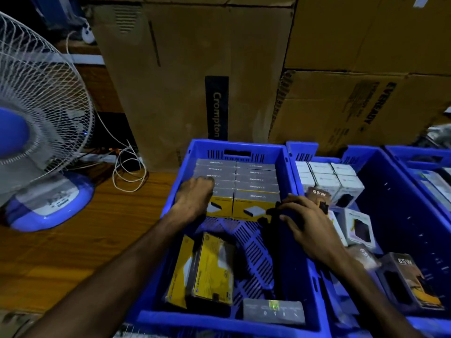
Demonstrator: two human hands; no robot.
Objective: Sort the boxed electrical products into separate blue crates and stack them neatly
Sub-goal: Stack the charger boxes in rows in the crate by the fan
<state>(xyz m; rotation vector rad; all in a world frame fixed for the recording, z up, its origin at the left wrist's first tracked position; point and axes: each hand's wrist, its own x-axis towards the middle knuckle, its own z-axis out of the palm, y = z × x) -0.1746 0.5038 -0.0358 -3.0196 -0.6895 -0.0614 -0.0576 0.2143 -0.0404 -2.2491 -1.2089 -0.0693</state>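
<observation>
A blue crate (244, 145) in front of me holds two neat rows of grey-topped yellow boxes (256, 189) at its far end. My left hand (192, 198) rests palm down on the left row, fingers bent over the box tops. My right hand (307, 220) grips a dark box (275, 211) over the crate's right wall. Loose yellow boxes (210, 269) lie tilted at the near end, beside a grey box (273, 311). The second blue crate (395, 191) to the right holds white boxes (329, 179) and dark 65W boxes (412, 279).
A white and blue table fan (36, 132) stands on the wooden floor at the left, with a coiled white cable (129, 172) beside it. Tall cardboard cartons (195, 69) stand behind the crates. A third blue crate (422, 157) sits at the far right.
</observation>
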